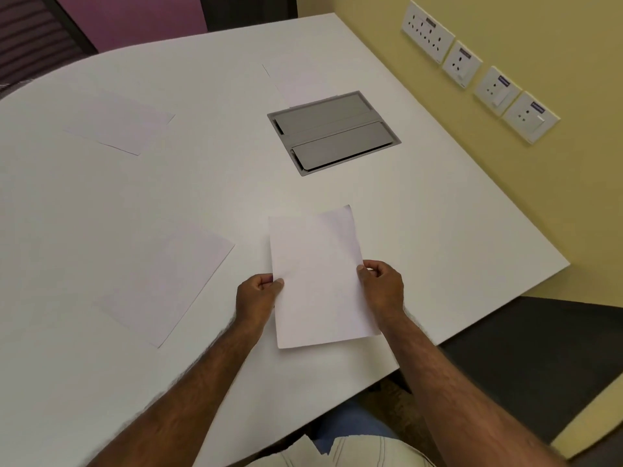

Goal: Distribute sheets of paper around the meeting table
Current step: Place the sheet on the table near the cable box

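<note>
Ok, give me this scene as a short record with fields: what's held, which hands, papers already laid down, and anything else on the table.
held: paper stack, above the near table edge
left hand: grip on the stack's left edge
right hand: grip on the stack's right edge
laid sheets: near-left sheet; far-left sheet; far sheet, one end under the box's edge
table: white
other: grey cable box set into the tabletop, lids closed
wall: four socket plates
</note>
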`<action>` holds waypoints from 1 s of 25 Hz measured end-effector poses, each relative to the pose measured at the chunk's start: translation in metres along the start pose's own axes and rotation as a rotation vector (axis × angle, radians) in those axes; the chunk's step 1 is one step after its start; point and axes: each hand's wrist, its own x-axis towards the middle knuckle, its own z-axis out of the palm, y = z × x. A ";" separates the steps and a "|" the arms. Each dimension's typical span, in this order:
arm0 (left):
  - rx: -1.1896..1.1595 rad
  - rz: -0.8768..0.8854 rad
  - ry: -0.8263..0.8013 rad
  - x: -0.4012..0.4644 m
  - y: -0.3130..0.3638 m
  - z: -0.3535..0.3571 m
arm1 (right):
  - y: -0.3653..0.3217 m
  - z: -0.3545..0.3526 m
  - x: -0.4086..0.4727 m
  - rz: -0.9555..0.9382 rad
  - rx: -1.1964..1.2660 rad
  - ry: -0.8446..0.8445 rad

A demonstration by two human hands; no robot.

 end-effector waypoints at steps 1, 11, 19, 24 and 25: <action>0.003 -0.002 0.007 0.011 0.007 0.006 | -0.005 0.003 0.013 0.003 -0.001 -0.001; 0.104 -0.018 -0.044 0.123 0.070 0.105 | -0.035 0.006 0.171 0.023 -0.034 0.060; 0.126 -0.048 -0.091 0.185 0.095 0.184 | -0.044 -0.004 0.279 -0.034 -0.094 0.103; 0.151 -0.072 -0.139 0.196 0.100 0.205 | -0.049 -0.008 0.320 -0.084 -0.144 0.096; 0.158 -0.069 -0.147 0.198 0.100 0.207 | -0.050 -0.008 0.325 -0.092 -0.152 0.089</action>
